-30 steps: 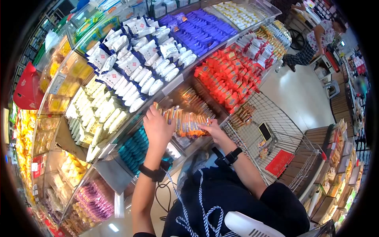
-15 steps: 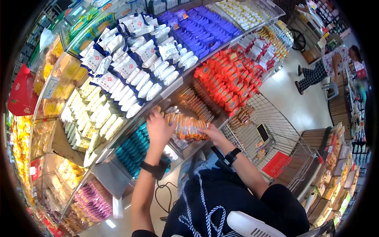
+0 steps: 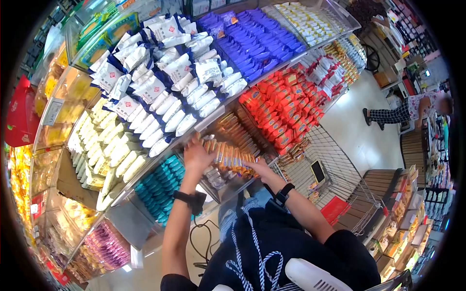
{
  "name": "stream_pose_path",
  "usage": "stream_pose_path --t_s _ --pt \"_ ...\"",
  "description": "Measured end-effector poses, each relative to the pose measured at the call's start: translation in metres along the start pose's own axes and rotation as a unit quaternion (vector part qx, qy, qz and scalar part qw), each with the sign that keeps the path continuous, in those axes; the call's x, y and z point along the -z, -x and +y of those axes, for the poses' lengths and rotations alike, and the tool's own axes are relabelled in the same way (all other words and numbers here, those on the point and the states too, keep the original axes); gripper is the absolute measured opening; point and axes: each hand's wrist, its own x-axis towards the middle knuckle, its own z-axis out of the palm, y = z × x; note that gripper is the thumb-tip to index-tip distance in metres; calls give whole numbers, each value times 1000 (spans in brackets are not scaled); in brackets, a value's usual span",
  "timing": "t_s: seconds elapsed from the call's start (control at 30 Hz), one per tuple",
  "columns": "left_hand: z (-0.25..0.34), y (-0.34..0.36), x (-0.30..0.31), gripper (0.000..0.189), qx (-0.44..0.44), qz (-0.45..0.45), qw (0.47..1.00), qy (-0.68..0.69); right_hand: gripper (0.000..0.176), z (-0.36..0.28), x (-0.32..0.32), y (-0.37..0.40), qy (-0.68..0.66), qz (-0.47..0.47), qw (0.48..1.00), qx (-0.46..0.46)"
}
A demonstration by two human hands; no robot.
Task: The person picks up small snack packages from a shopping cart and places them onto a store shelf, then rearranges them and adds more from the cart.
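Observation:
A row of small orange-wrapped snack packets [image 3: 232, 155] spans the gap between my two hands, over a bin [image 3: 221, 194]. My left hand [image 3: 198, 156] closes on its left end, fingers at the far side. My right hand [image 3: 262, 169] presses against the right end, its fingertips partly hidden. More brownish-orange packets [image 3: 235, 135] stand in rows just behind, in the same bin. Below the held row lie some clear-and-white packets [image 3: 215, 177]. Each wrist wears a black band.
Red packets [image 3: 286, 106] are heaped right of the bin, white-and-blue packets [image 3: 160, 72] behind it, teal packets [image 3: 160, 186] to the left. A wire shopping cart [image 3: 335, 160] holding a phone [image 3: 318, 171] stands close on my right. Another person [image 3: 403, 111] is farther off.
The row of orange packets now slopes down more to the right, with both hands still on it. My view has shifted slightly, and the other person's legs have changed position.

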Motion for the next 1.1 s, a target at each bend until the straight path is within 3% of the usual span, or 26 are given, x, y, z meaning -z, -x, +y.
stream_pose_path --t_s 0.23,0.3,0.5,0.6,0.7,0.8,0.87,0.97,1.1 --pt "-5 -30 -4 89 29 -95 994 41 106 15 1 -25 -39 -16 999 -17" --pt "-9 -35 -11 88 16 -89 996 29 106 14 -3 -27 -12 39 999 -32" --pt "-4 -49 -2 86 29 -196 978 59 107 20 -4 -39 7 83 994 -65" --pt "-9 -59 -14 89 41 -241 969 42 98 33 3 -57 -37 79 994 -66" --pt "-15 -54 -37 70 9 -100 991 87 92 22 1 -51 -12 154 985 -77" --pt "-14 -66 -43 71 -10 -158 984 75 89 13 -5 -48 19 220 972 -81" --pt "-6 -71 -32 76 17 -234 952 198 88 16 -5 -51 9 232 970 -78" --pt "4 -80 -23 76 51 -324 907 265 87 26 -2 -58 -20 237 968 -79" --pt "-8 -87 -49 70 18 -332 872 359 84 28 -7 -64 68 311 942 -103"
